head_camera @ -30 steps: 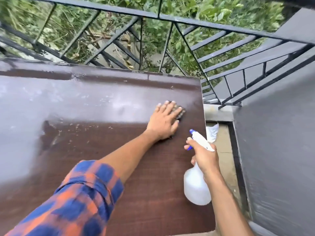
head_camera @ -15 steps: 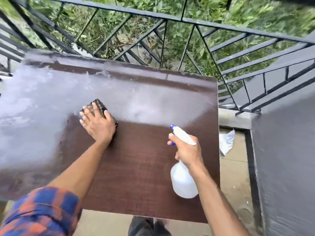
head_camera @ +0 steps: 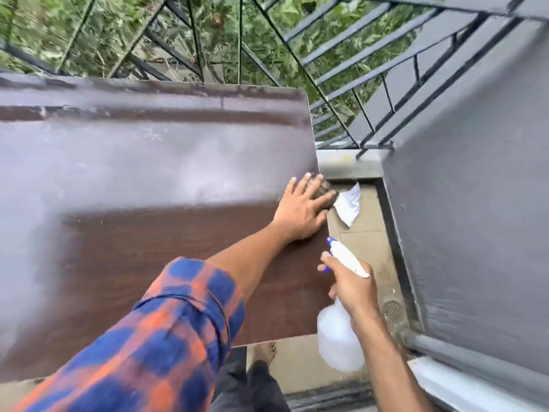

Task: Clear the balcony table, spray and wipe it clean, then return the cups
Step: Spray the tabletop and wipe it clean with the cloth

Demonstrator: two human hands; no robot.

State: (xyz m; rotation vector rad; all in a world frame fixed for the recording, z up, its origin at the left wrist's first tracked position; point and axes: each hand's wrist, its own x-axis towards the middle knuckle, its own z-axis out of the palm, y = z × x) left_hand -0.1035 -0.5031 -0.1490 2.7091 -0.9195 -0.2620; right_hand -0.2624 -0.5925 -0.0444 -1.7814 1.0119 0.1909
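Change: left hand (head_camera: pixel 300 208) has swept from the table's left-middle, where it was half a second ago, across to the right edge; right hand (head_camera: pixel 352 288) with the spray bottle (head_camera: pixel 338 341) has held its place off the right edge.
Left arm: stretched forward and to the right across the table (head_camera: pixel 148 233), plaid sleeve (head_camera: pixel 166 337) rolled to the elbow, forearm bare.
Left hand: palm down, fingers spread and flat, pressing a dark cloth (head_camera: pixel 323 193) onto the tabletop; only a corner of the cloth shows past the fingertips, right at the table's edge.
Right arm: bent, coming up from the lower right of the view, forearm bare.
Right hand: wrapped around the neck of the spray bottle, index finger curled over the blue trigger; nozzle aimed toward the left hand, bottle body hanging below the fist, off the table.
Table: brown top, near half dark and wood-grained, far half beyond the left hand pale with a hazy film.
Cups: none in view.
Surroundings: white crumpled wrapper (head_camera: pixel 349 205) on the floor tiles just right of the left fingertips; round floor drain (head_camera: pixel 392 311) right of the right hand; grey wall (head_camera: pixel 475 203) further right; black metal railing (head_camera: pixel 341 69) beyond the table, green foliage behind it; bare foot (head_camera: pixel 269 350) below the table's near edge.
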